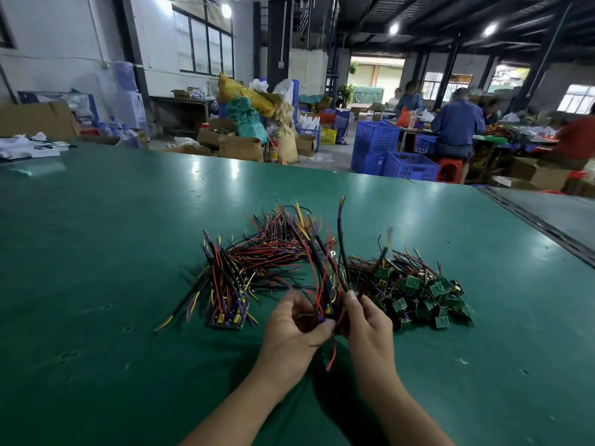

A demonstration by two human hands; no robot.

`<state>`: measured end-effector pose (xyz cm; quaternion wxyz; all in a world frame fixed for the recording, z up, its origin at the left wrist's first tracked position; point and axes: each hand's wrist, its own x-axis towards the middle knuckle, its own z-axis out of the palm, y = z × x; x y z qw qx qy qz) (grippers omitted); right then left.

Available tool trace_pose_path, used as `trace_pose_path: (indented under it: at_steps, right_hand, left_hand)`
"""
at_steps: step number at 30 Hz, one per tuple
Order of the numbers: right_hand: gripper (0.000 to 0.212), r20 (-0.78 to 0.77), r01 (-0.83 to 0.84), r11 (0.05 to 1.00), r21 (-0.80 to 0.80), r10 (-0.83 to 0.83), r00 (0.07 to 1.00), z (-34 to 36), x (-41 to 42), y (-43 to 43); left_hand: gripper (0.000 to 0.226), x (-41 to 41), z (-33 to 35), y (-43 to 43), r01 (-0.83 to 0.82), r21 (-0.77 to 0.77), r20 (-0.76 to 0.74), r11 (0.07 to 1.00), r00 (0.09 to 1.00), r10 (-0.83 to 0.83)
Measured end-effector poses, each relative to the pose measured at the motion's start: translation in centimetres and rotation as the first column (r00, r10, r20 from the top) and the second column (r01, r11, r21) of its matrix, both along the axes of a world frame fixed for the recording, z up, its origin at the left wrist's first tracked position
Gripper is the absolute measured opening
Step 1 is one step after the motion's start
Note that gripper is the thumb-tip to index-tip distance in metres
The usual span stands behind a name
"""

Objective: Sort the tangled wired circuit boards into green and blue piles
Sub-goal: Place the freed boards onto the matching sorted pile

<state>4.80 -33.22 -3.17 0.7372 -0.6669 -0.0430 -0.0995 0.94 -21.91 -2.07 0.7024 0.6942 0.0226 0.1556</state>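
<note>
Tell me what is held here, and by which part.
The left hand and right hand grip one tangled wire bundle at its lower end.

Green table (96, 268), blue-board pile (225, 294), green-board pile (425, 294), wire tangle (277, 249)

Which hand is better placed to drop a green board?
Likely right: the right hand is beside the heap of small green wired circuit boards; the left hand, sharing the wire tangle, is farther.
</note>
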Motion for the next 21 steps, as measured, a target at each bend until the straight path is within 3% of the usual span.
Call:
trace_pose_path:
  at_steps: [2, 6, 9, 12, 16, 18, 21]
  right_hand:
    - [0.038, -0.047, -0.004, 0.998, 0.07, 0.007, 0.999, -0.2, 0.2, 0.0]
    - [0.013, -0.082, -0.102, 0.986, 0.129, 0.113, 0.99, -0.1, 0.1, 0.1]
    - [0.025, 0.005, -0.141, 0.989, -0.037, 0.141, 0.99, 0.1, -0.1, 0.2]
    - [0.008, 0.071, 0.009, 0.983, -0.182, 0.004, 0.998, 0.0, -0.1, 0.2]
    - [0.009, 0.075, 0.101, 0.961, -0.257, -0.085, 0.994, -0.1, -0.2, 0.0]
    - [0.009, 0.075, 0.091, 0.961, -0.262, -0.073, 0.994, -0.2, -0.5, 0.3]
    - [0.009, 0.093, 0.12, 0.951, -0.285, -0.097, 0.991, -0.6, -0.6, 0.9]
  left_hand:
    - [0.028, 0.0, -0.1, 0.1, -0.002, -0.05, -0.006, 0.999, 1.0, 0.001]
    - [0.043, 0.3, -0.3, 0.2, 0.028, -0.081, 0.025, 0.996, 0.999, -0.026]
    - [0.03, 0.5, -0.7, -0.1, 0.031, -0.059, 0.012, 0.998, 0.999, -0.03]
    - [0.014, 0.6, -0.9, -0.4, 0.043, -0.066, 0.02, 0.997, 0.999, -0.042]
    - [0.022, 0.7, -0.8, -1.1, 0.087, -0.2, -0.019, 0.976, 0.996, -0.093]
    - [0.02, 0.7, -0.7, -1.4, 0.034, -0.227, -0.03, 0.973, 0.999, -0.042]
    - [0.014, 0.8, -0.6, -1.6, -0.116, -0.125, -0.019, 0.985, 0.993, 0.114]
